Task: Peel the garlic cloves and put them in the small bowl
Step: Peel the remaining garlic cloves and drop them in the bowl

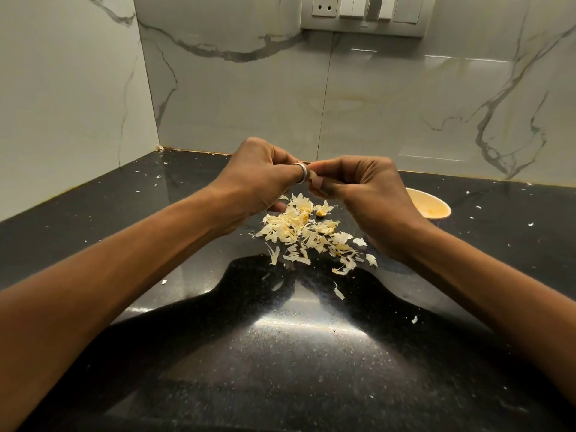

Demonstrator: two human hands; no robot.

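Both hands meet above the black counter. My left hand point(258, 176), with a silver ring on one finger, and my right hand point(367, 194) pinch a small garlic clove point(312, 177) between their fingertips; the fingers hide most of the clove. Below them lies a heap of pale garlic peels point(307, 233), with one clove point(322, 211) at its far edge. The small bowl point(431, 207) stands right of the heap, partly behind my right hand, with something yellowish inside.
The black counter point(280, 353) runs back to marble wall tiles at the rear and left. Small peel scraps are scattered over the counter point(339, 291). A socket and switch panel point(363, 14) sits high on the back wall.
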